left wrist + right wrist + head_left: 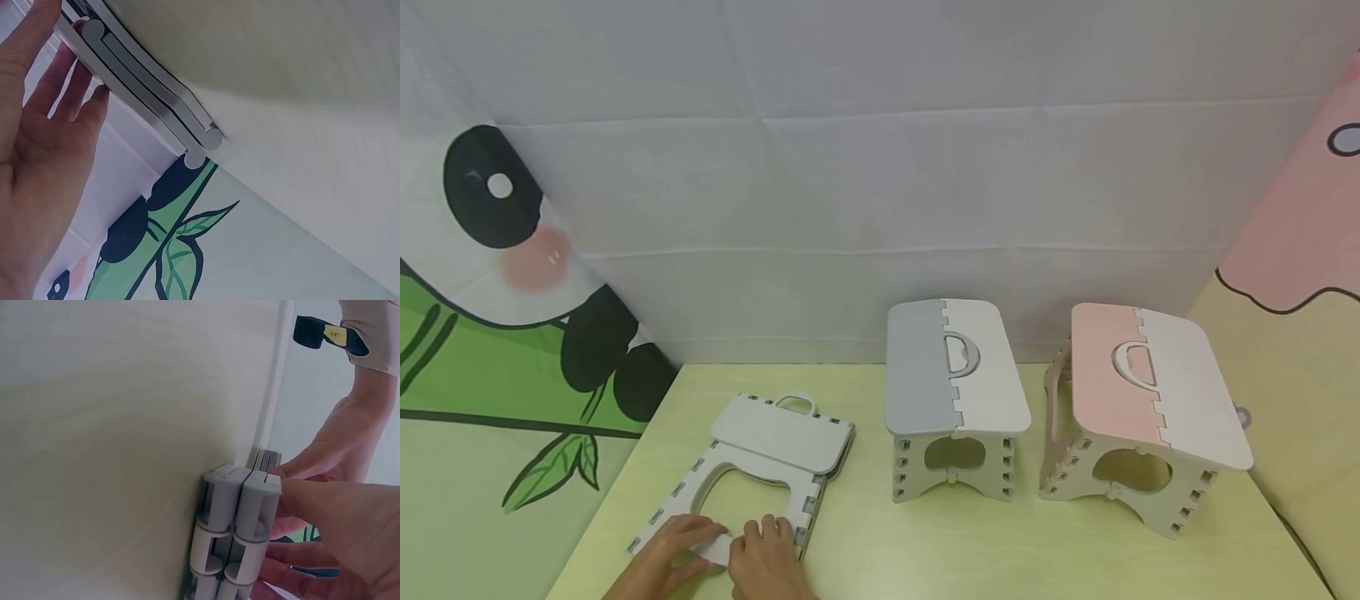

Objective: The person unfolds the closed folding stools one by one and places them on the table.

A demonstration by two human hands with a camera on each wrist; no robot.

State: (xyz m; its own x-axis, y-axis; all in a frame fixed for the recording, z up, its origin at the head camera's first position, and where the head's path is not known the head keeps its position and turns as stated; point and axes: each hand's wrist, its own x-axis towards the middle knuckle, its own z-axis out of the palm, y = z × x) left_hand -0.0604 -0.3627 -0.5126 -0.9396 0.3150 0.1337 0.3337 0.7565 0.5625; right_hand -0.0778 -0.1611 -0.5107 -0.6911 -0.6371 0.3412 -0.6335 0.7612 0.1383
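I saw the left hand pinch, thumb below fingers, the near edge of the folded white stool lying on the table; just beside, the right hand, palm down, gripped it with bent fingers.

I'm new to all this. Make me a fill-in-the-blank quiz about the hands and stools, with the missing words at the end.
1. The left hand and right hand touch the folded stool, to the ____ of the grey-and-white stool.
2. The rightmost stool has a half white, half ____ top.
3. The table holds ____ stools altogether.
4. Of these, ____ stand unfolded.

Missing words: left; pink; three; two.
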